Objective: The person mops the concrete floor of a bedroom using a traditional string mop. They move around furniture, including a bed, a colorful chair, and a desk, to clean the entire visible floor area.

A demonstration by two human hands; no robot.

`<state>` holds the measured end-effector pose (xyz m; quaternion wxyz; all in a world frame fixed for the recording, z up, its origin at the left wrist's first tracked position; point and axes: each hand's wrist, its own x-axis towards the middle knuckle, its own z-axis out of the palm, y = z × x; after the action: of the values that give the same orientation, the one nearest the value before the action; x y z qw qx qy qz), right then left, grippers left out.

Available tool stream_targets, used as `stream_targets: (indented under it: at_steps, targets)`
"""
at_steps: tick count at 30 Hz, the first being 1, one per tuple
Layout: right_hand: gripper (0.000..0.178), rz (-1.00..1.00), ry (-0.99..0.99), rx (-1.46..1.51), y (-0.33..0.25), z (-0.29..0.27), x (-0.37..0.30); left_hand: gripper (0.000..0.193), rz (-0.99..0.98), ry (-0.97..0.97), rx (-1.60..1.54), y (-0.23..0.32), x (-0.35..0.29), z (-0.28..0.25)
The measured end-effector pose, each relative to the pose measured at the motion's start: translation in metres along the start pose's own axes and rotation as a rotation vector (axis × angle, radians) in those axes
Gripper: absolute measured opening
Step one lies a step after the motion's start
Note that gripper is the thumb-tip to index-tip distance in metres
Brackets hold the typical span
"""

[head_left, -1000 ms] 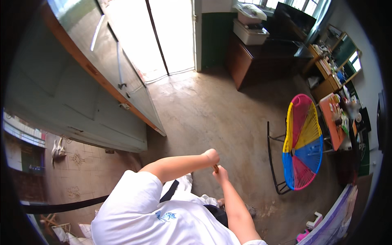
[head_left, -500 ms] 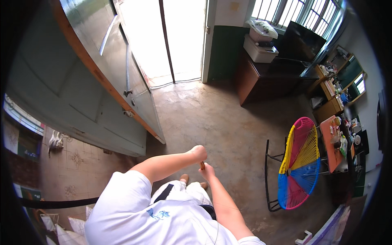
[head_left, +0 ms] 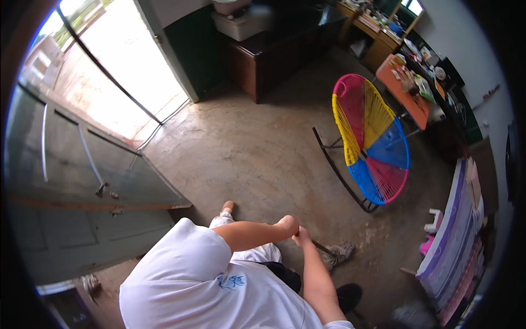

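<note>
Both my hands are closed around the wooden handle of a mop, one above the other, in front of my body. My left hand (head_left: 287, 226) grips the top end of the stick. Just below it, my right hand (head_left: 301, 237) wraps round the same handle. From there the stick slants down to the right behind my right forearm. The mop's grey, shaggy head (head_left: 342, 252) lies on the concrete floor (head_left: 252, 148). Part of the handle is hidden by my hands and arm.
A rocking chair (head_left: 372, 145) with yellow, pink and blue cords stands ahead to the right. Beyond it is a cluttered orange table (head_left: 402, 90). An open door (head_left: 87, 164) is on the left, a dark cabinet (head_left: 244, 71) ahead. A purple-and-white cloth (head_left: 452, 236) hangs at right.
My view and body have turned right, so the doorway now sits farther left. The mop head has come into sight on the right. Both hands still hold the handle.
</note>
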<state>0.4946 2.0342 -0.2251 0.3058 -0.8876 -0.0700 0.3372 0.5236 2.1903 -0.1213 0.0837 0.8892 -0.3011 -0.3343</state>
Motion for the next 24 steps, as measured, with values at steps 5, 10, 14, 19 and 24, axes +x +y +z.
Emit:
stream_targets:
  at_steps: [5, 10, 14, 19, 24]
  targets:
    - [0.016, 0.033, 0.172, 0.005, 0.024, 0.031, -0.026, 0.015, 0.102, -0.100, -0.049, 0.009, 0.008, 0.029]
    - [0.026, 0.186, 0.134, -0.068, -0.072, 0.041, 0.051, 0.026, 0.213, -0.049, 0.026, -0.121, -0.005, 0.019]
    - [0.016, 0.206, 0.140, -0.108, -0.203, 0.070, 0.129, 0.015, 0.090, -0.030, 0.150, -0.250, -0.081, -0.035]
    - [0.017, 0.105, 0.121, -0.028, -0.344, 0.119, 0.205, 0.011, 0.075, 0.013, 0.247, -0.379, -0.169, -0.077]
    - [0.017, -0.018, 0.118, 0.062, -0.403, 0.150, 0.230, 0.011, 0.042, -0.050, 0.282, -0.432, -0.213, -0.099]
